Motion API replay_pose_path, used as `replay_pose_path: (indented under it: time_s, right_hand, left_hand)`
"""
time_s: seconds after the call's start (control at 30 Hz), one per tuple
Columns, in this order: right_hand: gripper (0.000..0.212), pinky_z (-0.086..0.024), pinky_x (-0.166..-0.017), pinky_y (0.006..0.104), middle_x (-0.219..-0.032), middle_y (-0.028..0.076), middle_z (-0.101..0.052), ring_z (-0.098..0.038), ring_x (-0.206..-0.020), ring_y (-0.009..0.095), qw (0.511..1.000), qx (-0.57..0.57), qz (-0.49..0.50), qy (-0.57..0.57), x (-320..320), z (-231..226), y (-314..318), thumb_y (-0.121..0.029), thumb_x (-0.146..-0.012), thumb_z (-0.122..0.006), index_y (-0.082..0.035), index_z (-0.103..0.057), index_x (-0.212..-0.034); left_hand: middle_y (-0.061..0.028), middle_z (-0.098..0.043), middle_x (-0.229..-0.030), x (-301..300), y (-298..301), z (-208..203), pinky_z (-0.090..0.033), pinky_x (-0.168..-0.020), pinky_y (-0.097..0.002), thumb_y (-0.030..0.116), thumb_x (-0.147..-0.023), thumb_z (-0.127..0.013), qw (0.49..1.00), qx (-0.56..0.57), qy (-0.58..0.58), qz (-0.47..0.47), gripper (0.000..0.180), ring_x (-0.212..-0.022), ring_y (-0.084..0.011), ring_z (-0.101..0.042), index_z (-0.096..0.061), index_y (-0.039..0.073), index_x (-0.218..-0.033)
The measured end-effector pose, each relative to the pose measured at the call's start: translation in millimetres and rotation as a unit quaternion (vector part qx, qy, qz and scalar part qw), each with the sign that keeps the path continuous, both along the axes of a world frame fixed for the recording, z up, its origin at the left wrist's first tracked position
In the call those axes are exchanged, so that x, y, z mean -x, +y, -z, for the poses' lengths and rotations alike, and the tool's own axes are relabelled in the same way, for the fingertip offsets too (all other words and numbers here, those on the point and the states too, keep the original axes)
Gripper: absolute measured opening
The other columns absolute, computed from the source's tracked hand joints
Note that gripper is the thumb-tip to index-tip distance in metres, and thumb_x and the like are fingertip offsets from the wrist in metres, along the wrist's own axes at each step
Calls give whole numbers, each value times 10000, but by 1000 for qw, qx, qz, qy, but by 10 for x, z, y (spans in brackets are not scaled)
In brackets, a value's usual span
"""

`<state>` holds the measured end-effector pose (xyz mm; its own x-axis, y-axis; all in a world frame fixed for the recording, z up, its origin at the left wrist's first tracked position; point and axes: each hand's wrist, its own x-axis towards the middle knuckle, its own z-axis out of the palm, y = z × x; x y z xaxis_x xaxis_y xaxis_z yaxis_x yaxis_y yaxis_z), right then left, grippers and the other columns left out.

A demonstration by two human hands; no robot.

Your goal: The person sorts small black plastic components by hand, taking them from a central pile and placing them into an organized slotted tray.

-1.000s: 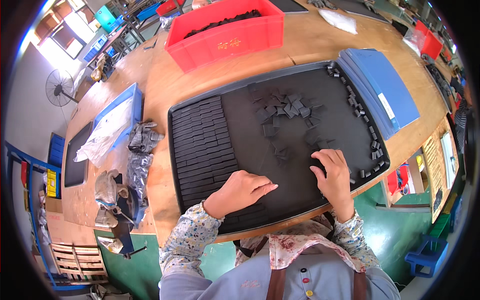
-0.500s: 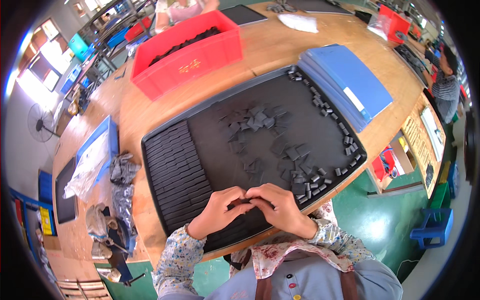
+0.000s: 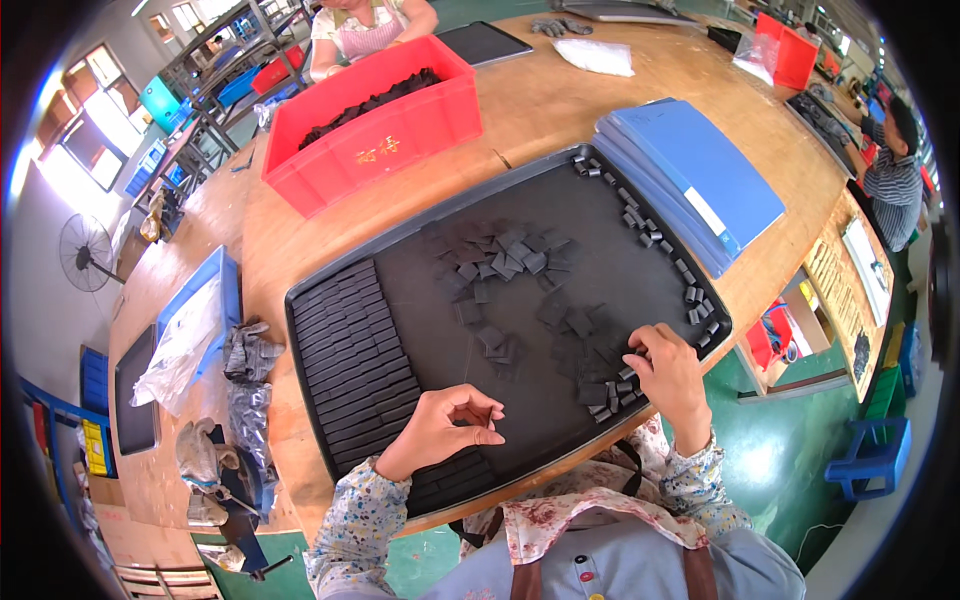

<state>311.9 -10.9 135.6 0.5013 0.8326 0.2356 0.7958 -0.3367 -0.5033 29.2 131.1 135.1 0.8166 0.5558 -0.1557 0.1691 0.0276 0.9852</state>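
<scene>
Nearest the viewer, both forearms in flowered sleeves come over the near rim of a large black tray (image 3: 650, 190) that lies on the wooden surface (image 3: 540, 100). The left hand (image 3: 445, 428) hovers over the tray's near middle, fingers curled in narrowly with thumb and fingertips pinched together; whether a piece sits between them cannot be told. Just to its left, packed against the tray's left wall, are neat rows of dark flat pieces (image 3: 355, 350), laid side by side from the near corner to the far one.

The right hand (image 3: 668, 375) rests near the tray's near right corner, fingers bent down and touching a cluster of small dark blocks (image 3: 605, 385); it looks loosely closed on them, though a firm hold cannot be made out. Further in, at the tray's centre, lies a loose heap of dark square pieces (image 3: 500, 260), some overlapping. Along the tray's right wall runs a string of small dark blocks (image 3: 655, 240) up to the far corner.

Left of the tray, on the surface, lie crumpled grey gloves (image 3: 245, 365) and a clear plastic bag (image 3: 185, 340) on a blue tray (image 3: 222, 275). Just right of the black tray is a stack of blue sheets (image 3: 690, 170). Beyond the tray's far edge stands a red crate (image 3: 375, 125) filled with dark pieces, and behind it sits another person (image 3: 370, 25). At the far right another person in a striped shirt (image 3: 890, 170) works.
</scene>
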Motion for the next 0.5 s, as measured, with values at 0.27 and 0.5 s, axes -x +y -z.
replay_pose_path:
  time_s: [0.27,0.5]
  right_hand:
    - [180,-496,-725,426,-889,138,-625,-629,-829,353,992,-60,-66,89,86,-99,89,42,-788,-692,-26,-634,-944]
    - [466,-527,-761,376,-986,135,-608,-625,-906,324,895,-86,-356,254,810,-116,251,121,-778,-658,-70,-643,-1204]
  left_hand:
    - [-66,-701,-944,-12,63,22,-565,-786,-253,60,-856,-770,999,12,21,25,202,-836,-98,-671,-653,-8,-1006]
    - [-60,-674,-1021,38,44,27,-535,-841,-256,39,-857,-763,993,107,-46,6,301,-946,-96,-647,-618,-12,-1116]
